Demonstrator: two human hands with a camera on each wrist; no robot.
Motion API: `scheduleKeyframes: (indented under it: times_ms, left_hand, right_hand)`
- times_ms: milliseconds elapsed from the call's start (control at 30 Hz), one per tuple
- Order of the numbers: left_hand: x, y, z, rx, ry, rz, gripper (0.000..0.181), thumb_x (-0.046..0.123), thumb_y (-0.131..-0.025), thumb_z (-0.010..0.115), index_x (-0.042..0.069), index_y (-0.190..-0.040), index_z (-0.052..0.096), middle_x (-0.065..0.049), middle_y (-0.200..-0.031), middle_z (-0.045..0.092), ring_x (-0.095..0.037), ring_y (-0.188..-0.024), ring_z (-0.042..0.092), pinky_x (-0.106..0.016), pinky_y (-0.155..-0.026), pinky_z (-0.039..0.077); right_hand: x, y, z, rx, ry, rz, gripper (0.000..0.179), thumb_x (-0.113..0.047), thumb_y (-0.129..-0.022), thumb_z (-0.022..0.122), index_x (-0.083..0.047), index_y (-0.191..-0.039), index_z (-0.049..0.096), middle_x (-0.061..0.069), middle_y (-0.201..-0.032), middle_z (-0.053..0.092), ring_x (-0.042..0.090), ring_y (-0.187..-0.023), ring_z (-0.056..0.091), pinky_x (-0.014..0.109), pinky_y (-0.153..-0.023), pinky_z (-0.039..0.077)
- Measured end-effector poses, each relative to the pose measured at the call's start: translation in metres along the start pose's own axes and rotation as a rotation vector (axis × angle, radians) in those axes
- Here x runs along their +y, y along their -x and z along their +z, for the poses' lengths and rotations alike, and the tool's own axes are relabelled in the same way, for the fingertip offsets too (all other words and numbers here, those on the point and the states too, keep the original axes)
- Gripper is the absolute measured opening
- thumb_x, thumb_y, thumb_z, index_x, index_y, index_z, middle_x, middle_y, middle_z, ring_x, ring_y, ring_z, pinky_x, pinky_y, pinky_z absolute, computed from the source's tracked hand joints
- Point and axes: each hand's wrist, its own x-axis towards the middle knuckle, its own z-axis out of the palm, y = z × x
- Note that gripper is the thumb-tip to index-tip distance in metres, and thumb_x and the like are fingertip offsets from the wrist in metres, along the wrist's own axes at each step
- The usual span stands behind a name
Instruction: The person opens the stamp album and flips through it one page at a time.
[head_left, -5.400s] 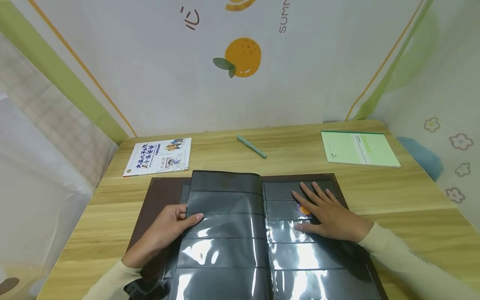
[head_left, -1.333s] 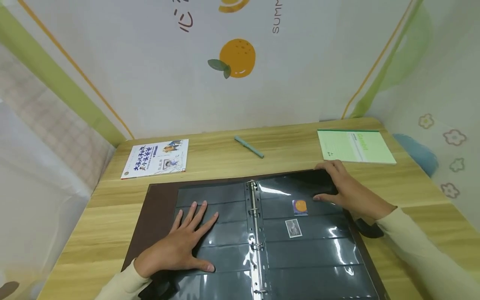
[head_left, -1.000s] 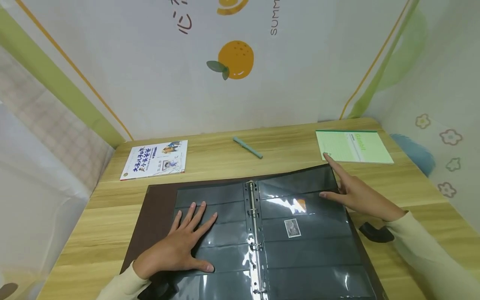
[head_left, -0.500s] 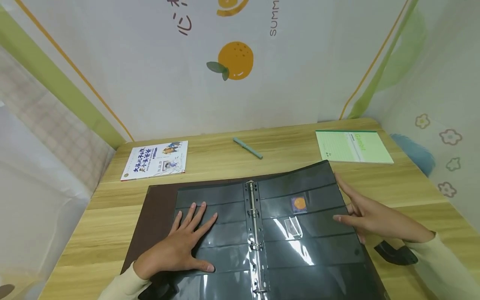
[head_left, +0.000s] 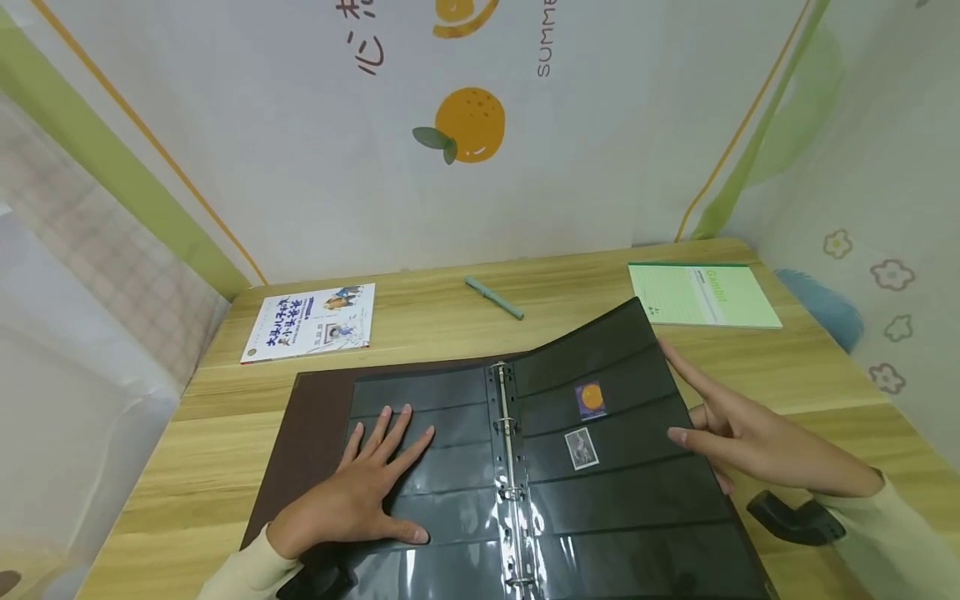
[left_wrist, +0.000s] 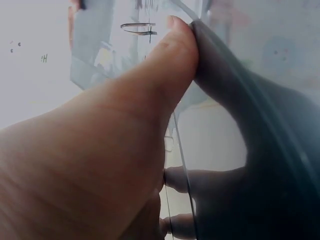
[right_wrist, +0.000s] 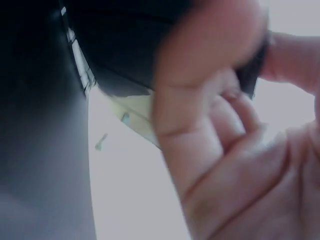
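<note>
A brown ring-binder album (head_left: 315,417) lies open on the wooden table (head_left: 810,375), showing dark pocket pages. My left hand (head_left: 375,471) rests flat with spread fingers on the left page; the left wrist view shows its thumb (left_wrist: 155,100) against the glossy sheet. My right hand (head_left: 720,425) pinches the outer edge of the right page (head_left: 630,492), thumb on top and fingers beneath, and that edge is raised off the cover. The right wrist view shows the thumb (right_wrist: 200,75) over the black sheet. An orange stamp (head_left: 590,397) and a grey stamp (head_left: 581,448) sit in the page's pockets.
A children's book (head_left: 311,322) lies at the back left, a green pen (head_left: 493,297) at the back middle, a green notepad (head_left: 703,295) at the back right. The metal rings (head_left: 510,467) run down the album's spine. A black strap (head_left: 795,517) lies beside my right wrist.
My right hand slid from the page's top right corner down its outer edge and lifted it, so the page tilts upward. Over the last second my left hand stayed flat.
</note>
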Motion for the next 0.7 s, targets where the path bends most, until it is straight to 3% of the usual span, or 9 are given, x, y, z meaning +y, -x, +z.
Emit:
scheduleKeyframes:
  times_ms: [233, 500, 700]
  left_hand:
    - [-0.001, 0.000, 0.001, 0.002, -0.003, 0.005, 0.117, 0.071, -0.073, 0.076, 0.024, -0.163, 0.019, -0.017, -0.171, -0.005, -0.049, -0.155, -0.009, -0.074, -0.115, -0.006]
    - [-0.002, 0.001, 0.000, 0.006, 0.001, 0.022, 0.116, 0.070, -0.073, 0.076, 0.024, -0.163, 0.019, -0.018, -0.171, -0.004, -0.050, -0.154, -0.008, -0.075, -0.115, -0.006]
    - [0.000, 0.001, -0.001, 0.018, -0.008, 0.022, 0.116, 0.069, -0.073, 0.077, 0.023, -0.163, 0.020, -0.019, -0.170, -0.003, -0.051, -0.155, -0.007, -0.075, -0.115, -0.005]
  right_hand:
    - [-0.029, -0.022, 0.010, 0.110, 0.047, -0.036, 0.086, 0.001, -0.104, 0.049, -0.031, -0.163, -0.004, 0.006, -0.057, 0.045, 0.012, -0.038, 0.050, 0.032, -0.039, 0.048]
    - [-0.052, -0.059, 0.030, 0.171, -0.061, -0.134, 0.081, 0.002, -0.102, 0.049, -0.028, -0.164, 0.007, 0.006, -0.055, 0.036, 0.019, -0.039, 0.042, 0.033, -0.036, 0.045]
    - [-0.063, -0.082, 0.043, 0.199, -0.174, -0.205, 0.079, 0.003, -0.102, 0.050, -0.023, -0.164, 0.010, 0.003, -0.053, 0.037, 0.018, -0.036, 0.039, 0.033, -0.033, 0.042]
